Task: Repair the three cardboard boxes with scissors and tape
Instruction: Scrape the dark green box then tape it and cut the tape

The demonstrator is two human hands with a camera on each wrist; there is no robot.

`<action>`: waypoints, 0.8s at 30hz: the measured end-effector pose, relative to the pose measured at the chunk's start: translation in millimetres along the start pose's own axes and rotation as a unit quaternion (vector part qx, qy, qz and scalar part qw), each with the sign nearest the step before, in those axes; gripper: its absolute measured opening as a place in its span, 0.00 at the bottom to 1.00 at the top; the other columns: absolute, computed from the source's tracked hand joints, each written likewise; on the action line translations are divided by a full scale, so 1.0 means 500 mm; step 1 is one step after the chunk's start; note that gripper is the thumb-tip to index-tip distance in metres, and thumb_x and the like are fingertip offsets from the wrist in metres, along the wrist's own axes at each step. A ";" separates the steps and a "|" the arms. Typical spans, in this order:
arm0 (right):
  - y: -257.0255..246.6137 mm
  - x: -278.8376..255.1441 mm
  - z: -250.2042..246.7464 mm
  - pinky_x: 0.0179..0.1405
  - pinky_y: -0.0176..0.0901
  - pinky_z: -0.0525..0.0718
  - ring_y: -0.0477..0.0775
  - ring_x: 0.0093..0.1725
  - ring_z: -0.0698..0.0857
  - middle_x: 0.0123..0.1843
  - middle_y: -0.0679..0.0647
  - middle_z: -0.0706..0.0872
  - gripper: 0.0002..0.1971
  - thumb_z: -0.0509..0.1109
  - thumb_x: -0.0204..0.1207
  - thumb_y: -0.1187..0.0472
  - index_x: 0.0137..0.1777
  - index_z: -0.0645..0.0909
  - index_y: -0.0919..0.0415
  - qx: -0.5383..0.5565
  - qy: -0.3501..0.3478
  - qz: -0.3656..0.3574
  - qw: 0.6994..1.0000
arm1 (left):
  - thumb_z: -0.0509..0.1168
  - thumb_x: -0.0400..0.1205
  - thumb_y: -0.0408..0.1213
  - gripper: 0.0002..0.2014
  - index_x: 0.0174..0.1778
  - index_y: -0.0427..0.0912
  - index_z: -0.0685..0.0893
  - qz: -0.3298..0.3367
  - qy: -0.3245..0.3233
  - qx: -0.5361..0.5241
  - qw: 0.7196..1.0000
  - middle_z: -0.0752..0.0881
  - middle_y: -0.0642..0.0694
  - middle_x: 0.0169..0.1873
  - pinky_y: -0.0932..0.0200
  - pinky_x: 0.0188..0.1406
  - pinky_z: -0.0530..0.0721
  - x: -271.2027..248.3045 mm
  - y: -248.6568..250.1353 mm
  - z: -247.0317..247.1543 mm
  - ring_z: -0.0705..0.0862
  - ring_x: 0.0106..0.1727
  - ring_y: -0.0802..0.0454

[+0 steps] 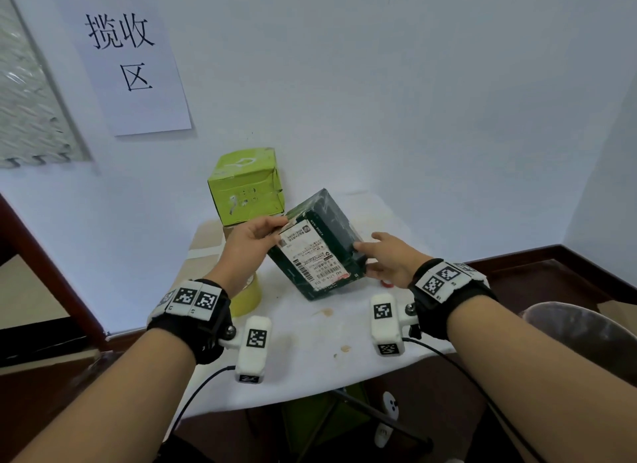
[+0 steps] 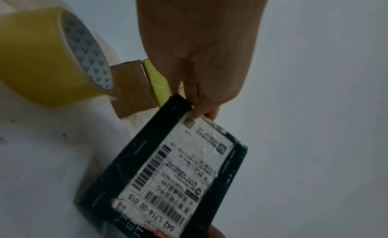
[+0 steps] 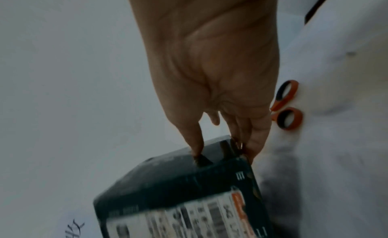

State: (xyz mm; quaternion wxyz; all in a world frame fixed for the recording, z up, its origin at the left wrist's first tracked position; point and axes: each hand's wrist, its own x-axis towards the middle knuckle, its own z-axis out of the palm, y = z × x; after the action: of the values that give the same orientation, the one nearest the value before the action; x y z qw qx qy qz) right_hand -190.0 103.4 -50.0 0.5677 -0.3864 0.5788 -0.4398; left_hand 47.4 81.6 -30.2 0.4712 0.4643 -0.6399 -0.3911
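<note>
A dark green box (image 1: 319,247) with a white shipping label is held tilted over the white table (image 1: 310,342). My left hand (image 1: 256,235) pinches its upper left corner (image 2: 189,108). My right hand (image 1: 386,259) grips its right side, thumb on top (image 3: 197,148), fingers on the side edge. A lime green box (image 1: 246,187) stands on a brown cardboard box (image 2: 132,87) at the back left. A yellow tape roll (image 1: 246,299) sits under my left wrist, large in the left wrist view (image 2: 48,59). Orange-handled scissors (image 3: 286,105) lie on the table right of my right hand.
The table stands against a pale wall with a paper sign (image 1: 127,62). A round dark stool or bin (image 1: 579,338) is at the right. Cables run from both wrist cameras down past the table's front edge. Small stains mark the tabletop (image 1: 324,312).
</note>
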 end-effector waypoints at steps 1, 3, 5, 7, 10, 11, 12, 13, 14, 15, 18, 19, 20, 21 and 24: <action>0.002 0.000 0.000 0.46 0.46 0.85 0.55 0.47 0.85 0.62 0.60 0.79 0.36 0.68 0.80 0.68 0.83 0.53 0.56 0.009 -0.003 -0.006 1.000 | 0.62 0.85 0.30 0.09 0.56 0.41 0.87 -0.003 0.005 0.010 1.000 0.90 0.45 0.51 0.42 0.64 0.82 -0.003 0.003 -0.001 0.87 0.52 0.48; -0.001 -0.004 0.000 0.49 0.46 0.86 0.58 0.53 0.84 0.66 0.62 0.80 0.42 0.68 0.77 0.75 0.84 0.49 0.52 0.014 -0.010 -0.037 0.999 | 0.62 0.85 0.45 0.10 0.52 0.46 0.86 -0.006 0.009 0.032 0.999 0.90 0.48 0.46 0.46 0.60 0.83 -0.010 0.016 0.001 0.87 0.49 0.50; -0.011 -0.009 0.001 0.48 0.46 0.86 0.61 0.59 0.82 0.69 0.64 0.78 0.44 0.65 0.76 0.80 0.84 0.49 0.50 -0.002 0.004 -0.093 0.996 | 0.63 0.83 0.55 0.17 0.52 0.45 0.84 -0.012 0.003 0.032 0.999 0.90 0.48 0.47 0.47 0.59 0.85 -0.009 0.024 0.006 0.88 0.52 0.49; -0.023 -0.013 0.001 0.51 0.48 0.85 0.63 0.63 0.81 0.68 0.63 0.76 0.44 0.63 0.75 0.83 0.83 0.53 0.49 -0.017 0.017 -0.143 0.989 | 0.68 0.80 0.53 0.16 0.56 0.45 0.81 -0.016 -0.002 0.029 0.999 0.88 0.48 0.53 0.45 0.59 0.86 -0.007 0.030 0.012 0.86 0.56 0.49; -0.032 -0.019 -0.005 0.48 0.43 0.86 0.62 0.61 0.82 0.64 0.64 0.77 0.31 0.62 0.75 0.82 0.73 0.71 0.54 -0.007 0.025 -0.177 0.984 | 0.71 0.79 0.33 0.22 0.67 0.52 0.75 -0.020 -0.023 0.018 0.999 0.83 0.45 0.59 0.42 0.62 0.84 0.004 0.019 0.015 0.85 0.60 0.49; -0.031 -0.020 -0.008 0.49 0.42 0.86 0.60 0.59 0.82 0.62 0.65 0.78 0.25 0.61 0.75 0.82 0.67 0.76 0.57 -0.004 0.028 -0.182 0.983 | 0.70 0.79 0.27 0.29 0.73 0.55 0.71 -0.026 -0.035 0.017 0.999 0.83 0.44 0.61 0.43 0.64 0.83 0.004 0.014 0.015 0.85 0.60 0.49; -0.029 -0.020 -0.010 0.50 0.43 0.85 0.58 0.56 0.82 0.59 0.64 0.78 0.21 0.61 0.76 0.81 0.61 0.79 0.58 -0.002 0.031 -0.184 0.982 | 0.68 0.79 0.22 0.35 0.77 0.57 0.67 -0.033 -0.046 0.016 0.998 0.82 0.43 0.62 0.44 0.65 0.82 0.003 0.006 0.014 0.84 0.61 0.49; -0.025 -0.020 -0.011 0.52 0.44 0.85 0.57 0.54 0.82 0.58 0.63 0.80 0.17 0.61 0.77 0.79 0.57 0.80 0.59 -0.004 0.033 -0.183 0.983 | 0.66 0.79 0.19 0.39 0.79 0.59 0.65 -0.041 -0.053 0.020 0.998 0.82 0.43 0.63 0.44 0.65 0.81 0.000 0.002 0.015 0.84 0.62 0.48; -0.021 -0.020 -0.011 0.56 0.46 0.84 0.56 0.54 0.82 0.58 0.62 0.82 0.13 0.62 0.78 0.76 0.53 0.81 0.59 -0.006 0.038 -0.176 0.984 | 0.64 0.79 0.17 0.40 0.80 0.60 0.64 -0.047 -0.057 0.021 0.997 0.81 0.42 0.63 0.45 0.65 0.81 -0.003 -0.004 0.018 0.84 0.62 0.46; -0.016 -0.019 -0.011 0.58 0.48 0.83 0.55 0.55 0.83 0.59 0.61 0.84 0.09 0.63 0.80 0.72 0.50 0.82 0.58 -0.009 0.045 -0.165 0.985 | 0.62 0.80 0.17 0.39 0.80 0.59 0.65 -0.057 -0.064 0.021 0.996 0.81 0.41 0.63 0.46 0.63 0.81 -0.006 -0.008 0.021 0.84 0.61 0.46; -0.001 -0.004 -0.012 0.53 0.45 0.84 0.56 0.56 0.83 0.61 0.60 0.84 0.04 0.64 0.82 0.60 0.48 0.80 0.57 -0.029 0.086 -0.127 0.988 | 0.58 0.83 0.21 0.28 0.74 0.54 0.73 -0.105 -0.086 0.047 0.990 0.83 0.46 0.61 0.48 0.61 0.80 -0.010 -0.019 0.033 0.82 0.63 0.45; 0.003 0.003 -0.013 0.52 0.45 0.85 0.57 0.58 0.83 0.62 0.60 0.84 0.04 0.64 0.83 0.58 0.50 0.79 0.57 -0.049 0.100 -0.115 0.987 | 0.57 0.83 0.21 0.25 0.69 0.52 0.76 -0.115 -0.088 0.077 0.986 0.83 0.47 0.61 0.47 0.62 0.79 -0.011 -0.018 0.036 0.81 0.65 0.45; 0.006 0.008 -0.014 0.52 0.46 0.85 0.59 0.60 0.83 0.63 0.60 0.82 0.05 0.63 0.83 0.57 0.53 0.77 0.57 -0.064 0.111 -0.105 0.986 | 0.55 0.82 0.21 0.23 0.65 0.51 0.78 -0.109 -0.083 0.115 0.984 0.83 0.48 0.63 0.47 0.63 0.78 -0.009 -0.021 0.039 0.80 0.66 0.45; 0.009 0.013 -0.015 0.52 0.46 0.85 0.60 0.62 0.83 0.63 0.60 0.81 0.07 0.64 0.82 0.56 0.56 0.75 0.57 -0.069 0.115 -0.095 0.986 | 0.53 0.82 0.21 0.23 0.64 0.51 0.78 -0.091 -0.073 0.166 0.979 0.82 0.48 0.64 0.48 0.64 0.77 -0.007 -0.020 0.040 0.79 0.67 0.46; 0.016 0.019 -0.015 0.54 0.45 0.85 0.59 0.63 0.82 0.65 0.60 0.78 0.18 0.69 0.80 0.53 0.65 0.71 0.59 -0.070 0.104 -0.077 0.989 | 0.57 0.87 0.32 0.18 0.72 0.48 0.76 0.023 -0.050 0.329 0.943 0.81 0.46 0.64 0.56 0.59 0.76 -0.007 -0.005 0.053 0.79 0.64 0.48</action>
State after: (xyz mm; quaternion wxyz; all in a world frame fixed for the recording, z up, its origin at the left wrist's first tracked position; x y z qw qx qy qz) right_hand -197.8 97.7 -60.8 0.4403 -0.4203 0.6327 -0.4788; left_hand 22.8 86.0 -39.9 0.2683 0.5581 -0.7664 -0.1707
